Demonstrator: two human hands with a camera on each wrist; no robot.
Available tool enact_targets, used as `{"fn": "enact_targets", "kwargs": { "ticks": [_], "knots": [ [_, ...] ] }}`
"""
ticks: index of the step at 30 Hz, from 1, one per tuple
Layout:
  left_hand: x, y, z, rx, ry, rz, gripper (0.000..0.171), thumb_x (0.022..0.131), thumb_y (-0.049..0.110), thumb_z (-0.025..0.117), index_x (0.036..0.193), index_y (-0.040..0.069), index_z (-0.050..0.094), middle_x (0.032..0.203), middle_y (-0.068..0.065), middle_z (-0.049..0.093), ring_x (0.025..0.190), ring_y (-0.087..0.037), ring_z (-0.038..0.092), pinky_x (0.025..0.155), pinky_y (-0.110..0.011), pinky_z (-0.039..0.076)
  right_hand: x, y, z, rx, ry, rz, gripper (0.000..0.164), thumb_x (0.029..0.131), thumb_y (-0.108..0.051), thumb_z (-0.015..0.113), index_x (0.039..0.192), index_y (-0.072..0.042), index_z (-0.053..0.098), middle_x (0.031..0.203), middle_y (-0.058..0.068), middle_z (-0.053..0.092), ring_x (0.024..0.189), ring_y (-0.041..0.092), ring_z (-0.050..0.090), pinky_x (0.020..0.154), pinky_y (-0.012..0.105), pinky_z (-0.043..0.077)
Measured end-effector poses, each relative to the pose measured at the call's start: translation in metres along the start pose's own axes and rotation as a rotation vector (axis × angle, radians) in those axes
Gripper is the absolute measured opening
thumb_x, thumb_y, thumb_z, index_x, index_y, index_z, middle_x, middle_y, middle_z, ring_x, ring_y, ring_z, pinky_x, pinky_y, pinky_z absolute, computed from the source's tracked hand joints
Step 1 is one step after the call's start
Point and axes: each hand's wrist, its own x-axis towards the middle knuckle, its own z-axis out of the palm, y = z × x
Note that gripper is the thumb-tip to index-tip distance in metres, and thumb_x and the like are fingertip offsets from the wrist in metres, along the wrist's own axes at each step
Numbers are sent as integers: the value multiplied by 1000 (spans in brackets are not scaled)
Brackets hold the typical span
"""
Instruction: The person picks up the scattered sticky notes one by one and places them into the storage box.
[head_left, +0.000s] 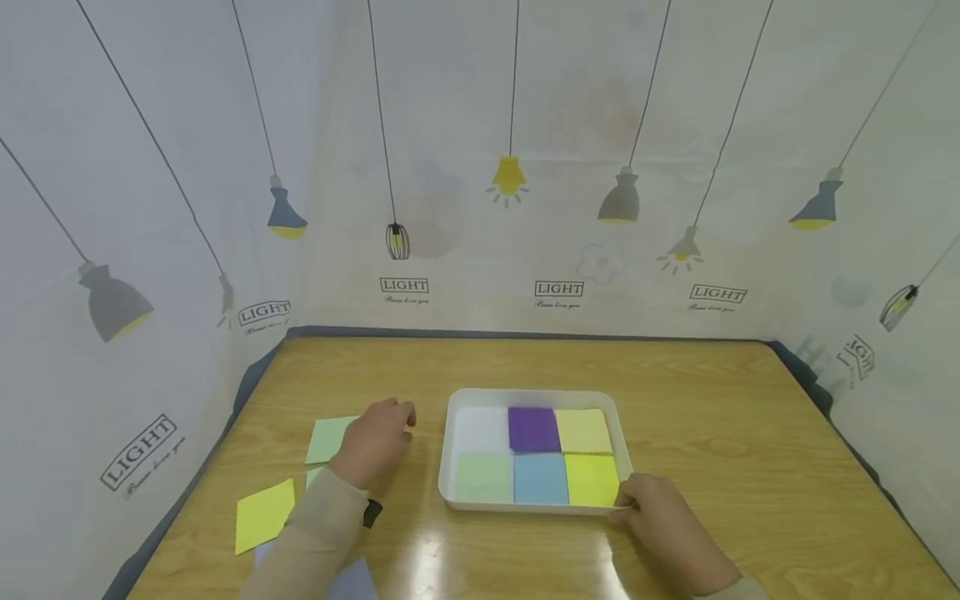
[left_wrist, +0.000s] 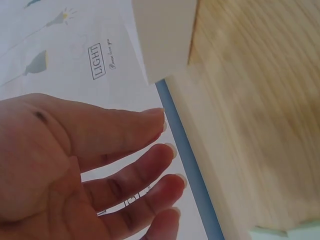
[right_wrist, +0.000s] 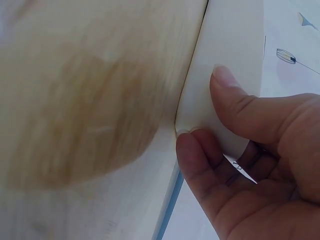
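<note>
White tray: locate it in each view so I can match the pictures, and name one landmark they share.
Head: the white tray sits below centre, slightly right, the right hand at its near right corner.
Left wrist: its outer wall shows at the top centre.
Right wrist: its wall runs down from the top, right of centre, pinched by that hand.
Shared landmark: the wooden table.

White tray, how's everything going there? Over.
Left hand empty, left of the tray. Right hand grips its near right corner. Five coloured squares inside. Left sleeve partly hides loose papers.
</note>
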Motion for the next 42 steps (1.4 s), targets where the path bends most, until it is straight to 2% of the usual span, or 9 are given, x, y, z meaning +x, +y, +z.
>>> {"fn": "enact_targets", "kwargs": {
  "ticks": [6, 12, 16, 19, 22, 34, 42],
  "knots": [
    [-10, -15, -1, 6, 3, -32, 15, 93, 9, 68, 108, 9, 66, 104, -8, 65, 94, -26, 61, 66, -38, 53, -1, 0, 0, 5, -13, 20, 20, 77, -6, 83, 68, -11, 66, 67, -6, 59, 62, 3, 47, 56, 20, 44],
    [-18, -37, 0, -13, -11, -57, 17, 91, 9, 70, 107, 8, 65, 122, -18, 65, 110, -36, 63, 72, -42, 54, -1, -1, -1, -6, -18, 20, 19, 77, -7, 83, 69, -12, 67, 68, -6, 58, 62, 3, 47, 57, 20, 44],
    [-24, -55, 1, -30, 8, -37, 18, 87, 7, 72, 104, 7, 64, 109, -16, 66, 99, -33, 65, 74, -45, 54, 0, 0, -1, -9, -18, 9, 18, 78, -8, 83, 69, -12, 68, 69, -6, 58, 63, 3, 48, 57, 20, 45],
    [-28, -68, 2, -35, 17, -29, 19, 85, 7, 73, 102, 6, 64, 95, -10, 63, 85, -25, 61, 71, -43, 52, 0, 1, -1, -13, -12, -2, 17, 77, -9, 83, 70, -12, 68, 69, -6, 59, 64, 2, 50, 58, 19, 46],
    [-32, -77, 2, -45, 4, -39, 20, 85, 9, 74, 102, 5, 64, 94, -9, 62, 83, -23, 59, 70, -42, 51, 0, 1, -1, -9, -11, -12, 18, 77, -9, 83, 70, -12, 67, 69, -6, 59, 64, 2, 50, 58, 19, 47],
    [-39, -84, 2, -84, -82, -119, 23, 87, 13, 77, 104, 3, 66, 98, -9, 64, 84, -21, 57, 72, -41, 51, -2, 0, 0, -5, -21, 13, 20, 78, -7, 82, 69, -12, 66, 68, -6, 58, 63, 3, 45, 57, 20, 43],
    [-39, -90, 5, -112, -108, -133, 19, 87, 13, 78, 97, 3, 66, 99, -9, 67, 84, -20, 57, 73, -40, 51, -1, 0, 0, 1, -29, 24, 19, 79, -9, 82, 69, -12, 66, 69, -6, 58, 64, 3, 46, 57, 20, 43]
  ]
}}
